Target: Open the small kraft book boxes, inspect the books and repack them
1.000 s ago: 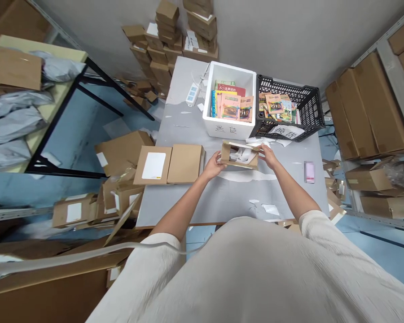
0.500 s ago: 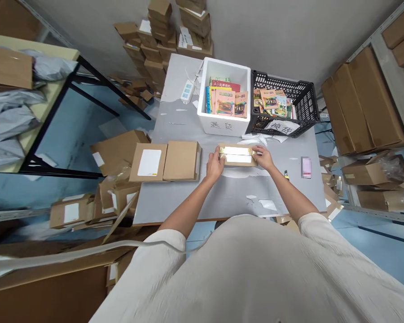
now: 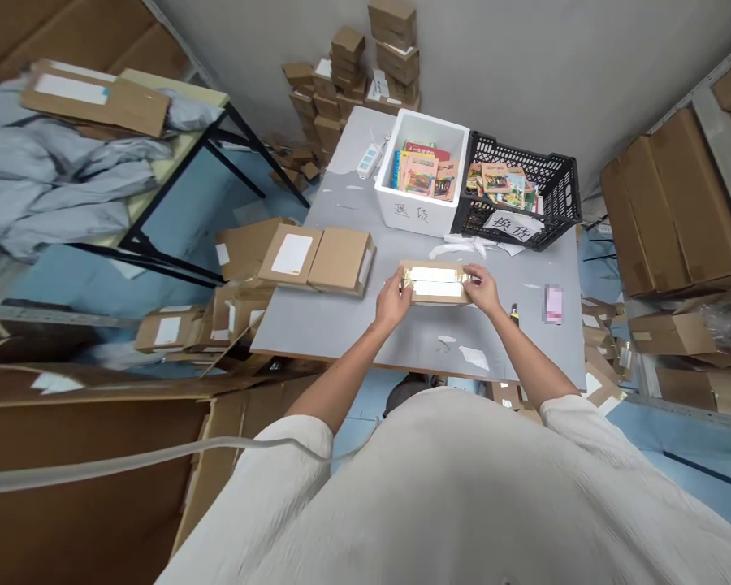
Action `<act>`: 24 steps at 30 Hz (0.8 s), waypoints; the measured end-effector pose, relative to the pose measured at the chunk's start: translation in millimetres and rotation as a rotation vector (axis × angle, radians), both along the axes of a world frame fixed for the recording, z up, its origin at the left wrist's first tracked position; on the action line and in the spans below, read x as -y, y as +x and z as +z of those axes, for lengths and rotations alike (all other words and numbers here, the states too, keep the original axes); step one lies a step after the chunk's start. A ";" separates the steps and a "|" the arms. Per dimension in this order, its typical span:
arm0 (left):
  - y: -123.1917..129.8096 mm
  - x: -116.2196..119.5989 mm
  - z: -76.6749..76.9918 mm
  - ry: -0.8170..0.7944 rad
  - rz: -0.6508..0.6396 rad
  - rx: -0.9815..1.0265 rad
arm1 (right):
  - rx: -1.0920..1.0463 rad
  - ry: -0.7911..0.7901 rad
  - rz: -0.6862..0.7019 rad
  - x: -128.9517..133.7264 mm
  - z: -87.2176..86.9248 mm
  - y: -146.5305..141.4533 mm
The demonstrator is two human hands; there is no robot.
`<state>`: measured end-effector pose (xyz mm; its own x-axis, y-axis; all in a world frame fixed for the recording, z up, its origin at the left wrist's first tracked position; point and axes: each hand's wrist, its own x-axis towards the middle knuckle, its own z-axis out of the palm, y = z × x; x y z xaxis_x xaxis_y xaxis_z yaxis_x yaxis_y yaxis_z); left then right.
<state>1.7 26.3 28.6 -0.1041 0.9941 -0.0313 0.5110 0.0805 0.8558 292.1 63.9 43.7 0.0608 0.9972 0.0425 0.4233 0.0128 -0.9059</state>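
Note:
My left hand [image 3: 393, 301] grips the left end of a small cardboard box [image 3: 437, 288], its fingers closed around the edge. At the other end, my right hand [image 3: 482, 289] is closed on the same box. Two bright white strips run along the top of the box, and shiny clear tape catches the light at both ends. The box is over the near middle of the grey table [image 3: 353, 329]; whether it rests on the top or is slightly lifted, I cannot tell. Beyond it lie torn white paper scraps [image 3: 463, 245].
Books fill a white foam box [image 3: 415, 214] and a black plastic crate [image 3: 565, 195] at the back. Two cardboard boxes [image 3: 343, 260] sit to the left. A cutter [image 3: 514, 314] and a pink-white item [image 3: 554, 304] lie to the right. Cartons [image 3: 658, 211] and shelving flank the table.
My view has turned left, showing more of the side table with grey bags. Both hands keep hold of the small box, which has moved slightly relative to the table.

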 end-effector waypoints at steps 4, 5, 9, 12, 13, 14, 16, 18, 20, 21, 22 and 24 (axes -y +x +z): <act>-15.8 36.1 8.9 0.015 0.058 -0.035 | 0.005 -0.001 0.075 14.8 -0.1 -16.9; -22.6 44.2 11.1 0.020 0.082 -0.040 | 0.010 0.003 0.103 17.4 1.2 -25.0; -58.6 73.6 18.5 0.045 0.216 -0.046 | 0.067 0.046 0.200 24.1 10.4 -69.6; -91.7 96.6 23.9 0.065 0.322 -0.069 | 0.087 0.086 0.281 26.5 17.3 -112.8; -103.4 104.8 25.9 0.071 0.356 -0.088 | 0.077 0.097 0.317 27.2 18.9 -128.5; -115.2 113.3 28.1 0.074 0.388 -0.113 | 0.062 0.107 0.354 27.9 20.1 -144.8; -139.5 130.1 32.2 0.072 0.447 -0.175 | 0.034 0.123 0.424 29.9 20.7 -178.7; -165.1 145.4 35.5 0.067 0.495 -0.243 | 0.025 0.135 0.482 32.6 19.2 -214.2; -193.0 158.1 36.6 0.064 0.536 -0.298 | 0.029 0.144 0.537 35.9 15.4 -251.0; -207.9 163.3 36.2 0.063 0.556 -0.314 | 0.032 0.147 0.564 37.5 12.9 -269.8; -223.4 167.8 35.2 0.061 0.577 -0.323 | 0.035 0.147 0.589 39.1 10.2 -288.7; -256.0 175.2 32.0 0.059 0.622 -0.324 | 0.041 0.141 0.632 41.5 5.0 -327.0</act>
<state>-254.4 -148.8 60.6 -0.6491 0.7458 0.1500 0.6151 0.3986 0.6803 -34.9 22.4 48.7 -0.5405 0.8250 0.1651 0.3294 0.3881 -0.8607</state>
